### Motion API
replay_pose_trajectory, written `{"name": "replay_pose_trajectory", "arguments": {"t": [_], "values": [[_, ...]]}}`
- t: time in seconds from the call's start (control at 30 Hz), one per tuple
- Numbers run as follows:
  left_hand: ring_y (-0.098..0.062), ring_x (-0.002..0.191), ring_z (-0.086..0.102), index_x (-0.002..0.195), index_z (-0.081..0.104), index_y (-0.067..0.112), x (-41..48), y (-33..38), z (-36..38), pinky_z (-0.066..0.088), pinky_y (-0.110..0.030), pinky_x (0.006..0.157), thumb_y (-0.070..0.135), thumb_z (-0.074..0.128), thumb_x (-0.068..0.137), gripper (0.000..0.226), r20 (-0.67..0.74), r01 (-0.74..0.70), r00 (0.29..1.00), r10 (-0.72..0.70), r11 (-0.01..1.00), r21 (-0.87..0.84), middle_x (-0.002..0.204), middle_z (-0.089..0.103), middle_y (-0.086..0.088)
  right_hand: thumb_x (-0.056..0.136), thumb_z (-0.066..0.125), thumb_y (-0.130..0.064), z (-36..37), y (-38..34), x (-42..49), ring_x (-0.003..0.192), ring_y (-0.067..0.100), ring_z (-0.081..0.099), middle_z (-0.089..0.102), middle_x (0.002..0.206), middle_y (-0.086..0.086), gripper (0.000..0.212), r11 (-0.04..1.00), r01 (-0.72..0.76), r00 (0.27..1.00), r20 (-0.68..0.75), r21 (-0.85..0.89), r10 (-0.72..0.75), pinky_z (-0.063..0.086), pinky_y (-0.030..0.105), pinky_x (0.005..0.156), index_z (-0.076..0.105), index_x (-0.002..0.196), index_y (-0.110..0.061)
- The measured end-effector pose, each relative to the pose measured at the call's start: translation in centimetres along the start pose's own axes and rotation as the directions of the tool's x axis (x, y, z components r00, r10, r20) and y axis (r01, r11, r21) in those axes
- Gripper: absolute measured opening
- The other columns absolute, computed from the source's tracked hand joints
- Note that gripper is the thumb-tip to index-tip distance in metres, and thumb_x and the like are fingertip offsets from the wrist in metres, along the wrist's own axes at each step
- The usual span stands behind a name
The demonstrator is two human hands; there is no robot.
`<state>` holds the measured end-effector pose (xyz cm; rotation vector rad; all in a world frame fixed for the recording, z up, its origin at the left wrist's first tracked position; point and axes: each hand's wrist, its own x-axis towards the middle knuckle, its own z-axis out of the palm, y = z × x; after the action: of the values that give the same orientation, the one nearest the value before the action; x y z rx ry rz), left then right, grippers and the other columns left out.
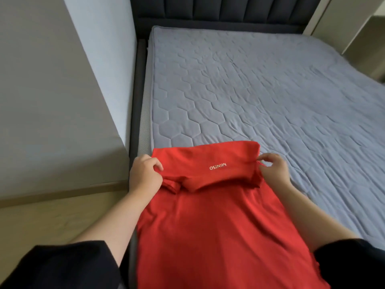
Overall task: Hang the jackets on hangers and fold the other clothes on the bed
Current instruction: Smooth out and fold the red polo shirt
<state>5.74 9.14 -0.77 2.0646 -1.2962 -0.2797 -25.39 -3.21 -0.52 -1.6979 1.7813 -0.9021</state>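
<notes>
Currently we pinch the red fabric shirt with white lettering (208, 226) at both ends of its folded-over top: our left grip (144, 174) holds one corner, our right grip (275, 168) the other. The shirt lies between and below them on the grey quilted bed (250, 90). If we pull unevenly the fold may skew, and the right's thin pinch may slip.

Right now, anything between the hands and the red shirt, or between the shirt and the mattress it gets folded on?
Nothing visible. The left hand grips and the right hand pinches the red shirt at its folded top edge, which already rests on the mattress; no other item shows there.
</notes>
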Motion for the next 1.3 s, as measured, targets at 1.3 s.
{"name": "replay_pose_trajectory", "arguments": {"t": [1.3], "values": [[-0.037,0.111,0.056,0.116,0.06,0.0,3.6,0.3,1.9,0.044,-0.038,0.089,0.047,0.048,0.092,0.054,0.138,0.543,0.831,-0.539,0.84,0.012,0.118,0.061,-0.02,0.089,0.056,-0.047,1.4,-0.5,4.0,0.072,0.025,0.052,0.056,0.077,0.011,0.042,0.901,-0.425,0.905,0.068,0.085,0.42,0.041,0.032,0.066,0.056,0.078,-0.007]]}}
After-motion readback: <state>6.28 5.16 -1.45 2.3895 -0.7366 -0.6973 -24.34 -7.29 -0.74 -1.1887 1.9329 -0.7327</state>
